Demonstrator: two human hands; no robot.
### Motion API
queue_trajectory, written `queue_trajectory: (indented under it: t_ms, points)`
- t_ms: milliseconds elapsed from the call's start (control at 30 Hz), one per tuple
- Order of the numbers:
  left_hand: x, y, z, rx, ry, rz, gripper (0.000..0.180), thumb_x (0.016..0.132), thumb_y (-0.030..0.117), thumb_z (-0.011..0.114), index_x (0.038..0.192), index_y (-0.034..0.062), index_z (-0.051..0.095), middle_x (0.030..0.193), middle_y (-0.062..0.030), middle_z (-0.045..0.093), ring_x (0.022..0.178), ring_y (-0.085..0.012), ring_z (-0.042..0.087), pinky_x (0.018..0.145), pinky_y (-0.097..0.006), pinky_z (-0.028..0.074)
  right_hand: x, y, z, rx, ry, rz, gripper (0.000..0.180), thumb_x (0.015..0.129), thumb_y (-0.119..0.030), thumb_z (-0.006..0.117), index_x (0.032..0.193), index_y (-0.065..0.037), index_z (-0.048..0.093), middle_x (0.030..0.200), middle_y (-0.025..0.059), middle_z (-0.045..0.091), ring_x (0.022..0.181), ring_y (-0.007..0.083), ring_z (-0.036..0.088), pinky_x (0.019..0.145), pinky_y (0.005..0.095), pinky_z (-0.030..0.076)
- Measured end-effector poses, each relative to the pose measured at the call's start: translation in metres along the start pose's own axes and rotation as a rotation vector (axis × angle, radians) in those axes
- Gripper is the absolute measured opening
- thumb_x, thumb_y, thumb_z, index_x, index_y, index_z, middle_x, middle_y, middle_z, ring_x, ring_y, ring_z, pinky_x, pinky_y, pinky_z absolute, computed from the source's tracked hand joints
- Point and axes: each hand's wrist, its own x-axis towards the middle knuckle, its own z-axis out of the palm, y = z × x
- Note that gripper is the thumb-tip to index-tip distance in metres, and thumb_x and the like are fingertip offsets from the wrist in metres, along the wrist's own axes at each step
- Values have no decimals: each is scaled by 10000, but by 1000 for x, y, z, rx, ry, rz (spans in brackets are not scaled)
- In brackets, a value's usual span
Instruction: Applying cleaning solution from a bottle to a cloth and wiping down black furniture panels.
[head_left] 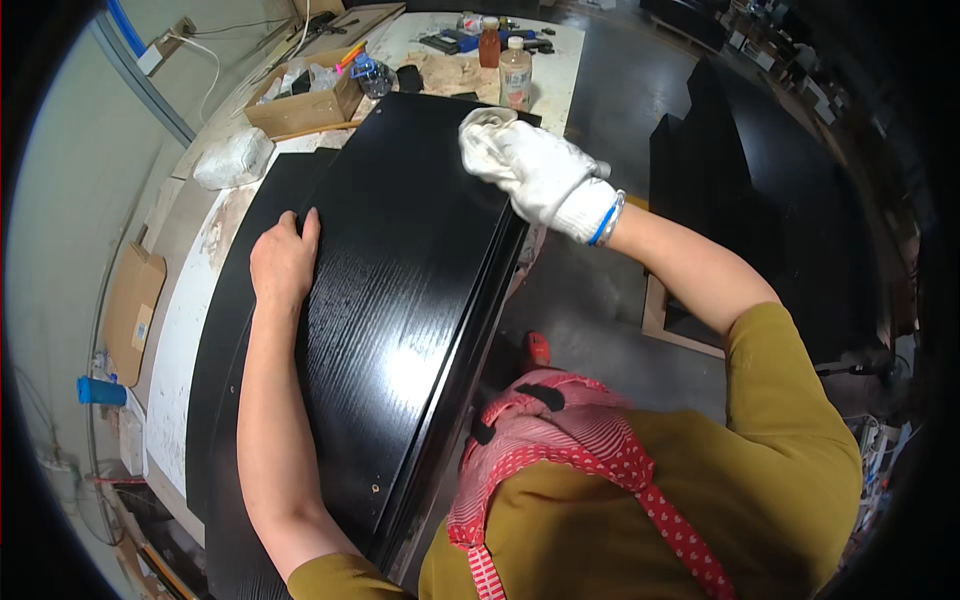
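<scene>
A glossy black wood-grain panel (pixel 390 230) lies across the table in front of me, on top of another black panel (pixel 222 330). My left hand (pixel 281 262), bare, grips the upper panel's left edge; its thumb shows, while most of its fingertips are hidden. In a white knitted glove, my right hand (pixel 558 180) is closed on a bunched white cloth (pixel 488 140). The cloth touches the upper panel near its far right corner. A blue band and a bracelet circle my right wrist.
Beyond the panels, the white table (pixel 560 65) carries a cardboard box (pixel 305 112) of odds and ends, a white wrapped block (pixel 233 160), a pale bottle (pixel 515 75) and a reddish-brown bottle (pixel 489 45). More black panels (pixel 760 190) stand at the right.
</scene>
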Motion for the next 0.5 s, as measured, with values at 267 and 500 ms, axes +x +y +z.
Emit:
queue_trajectory:
  t_ms: [267, 500]
  points:
    - [2, 4, -2, 7, -10, 0, 509, 978, 445, 442, 955, -26, 633, 886, -256, 677, 888, -422, 648, 815, -486, 502, -77, -146, 59, 272, -203, -607, 325, 967, -344, 497, 1176, -171, 675, 968, 58, 709, 733, 158, 649, 744, 268, 505]
    - [-2, 5, -1, -17, -25, -14, 515, 977, 454, 439, 1026, -19, 637, 910, -242, 685, 910, -403, 655, 841, -477, 502, 4, 14, -5, -103, 48, 104, 204, 875, -247, 546, 891, -46, 574, 831, 170, 581, 861, 359, 612, 725, 411, 515]
